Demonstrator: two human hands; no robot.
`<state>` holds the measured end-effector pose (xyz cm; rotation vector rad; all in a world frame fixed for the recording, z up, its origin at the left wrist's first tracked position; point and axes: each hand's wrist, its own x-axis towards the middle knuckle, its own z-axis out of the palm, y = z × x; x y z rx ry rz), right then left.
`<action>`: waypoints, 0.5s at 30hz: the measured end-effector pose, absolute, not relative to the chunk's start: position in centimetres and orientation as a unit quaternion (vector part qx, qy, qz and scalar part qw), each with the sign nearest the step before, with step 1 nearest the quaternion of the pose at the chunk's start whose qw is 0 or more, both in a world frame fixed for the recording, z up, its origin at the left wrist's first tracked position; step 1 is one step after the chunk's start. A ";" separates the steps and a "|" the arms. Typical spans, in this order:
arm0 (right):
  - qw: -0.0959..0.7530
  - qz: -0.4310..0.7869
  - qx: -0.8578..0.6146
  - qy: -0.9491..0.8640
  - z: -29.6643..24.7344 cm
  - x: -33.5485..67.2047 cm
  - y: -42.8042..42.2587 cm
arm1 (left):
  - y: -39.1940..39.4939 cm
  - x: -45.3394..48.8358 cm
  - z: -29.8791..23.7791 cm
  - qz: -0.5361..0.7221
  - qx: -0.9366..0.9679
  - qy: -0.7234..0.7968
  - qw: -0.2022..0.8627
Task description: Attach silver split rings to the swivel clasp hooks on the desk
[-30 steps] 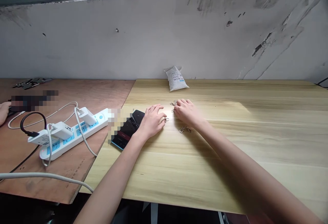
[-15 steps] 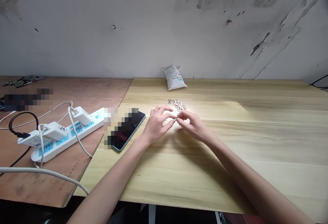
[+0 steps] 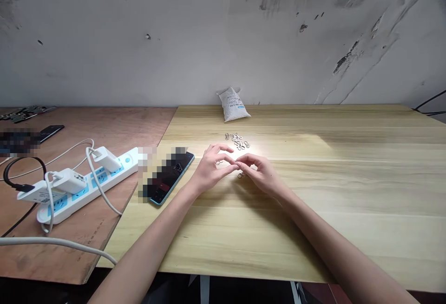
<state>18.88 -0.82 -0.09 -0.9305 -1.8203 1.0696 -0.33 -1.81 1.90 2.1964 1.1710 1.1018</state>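
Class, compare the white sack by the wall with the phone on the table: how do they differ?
The white sack is pale and printed, the phone dark with a blue edge. The sack looks soft and slumped, the phone rigid. The sack stands up; the phone lies flat. Both rest on the pale wooden table.

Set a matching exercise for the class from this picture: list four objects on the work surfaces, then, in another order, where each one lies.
Column 1
1. Smartphone
2. White power strip
3. Small white sack
4. Pile of small metal clips

Column 2
A. Beyond the left hand and right hand, on the pale wooden table
B. On the reddish plywood board
C. At the table's far edge, by the wall
D. Just left of the left hand, on the table

Pairs: 1-D, 2-B, 3-C, 4-A
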 end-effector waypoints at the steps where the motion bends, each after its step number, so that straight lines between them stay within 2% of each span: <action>1: 0.403 0.432 -0.363 -0.720 -0.2 18.9 -0.8 | -1.8 -0.3 1.9 0.398 0.785 0.422 0.218; 8: 0.402 0.511 -0.347 -0.675 -0.1 18.9 -0.8 | -1.8 -0.2 2.1 0.408 0.741 0.450 0.286; 15: 0.409 0.475 -0.360 -0.691 0.2 18.9 -1.0 | -1.8 -0.7 2.5 0.385 0.753 0.443 0.298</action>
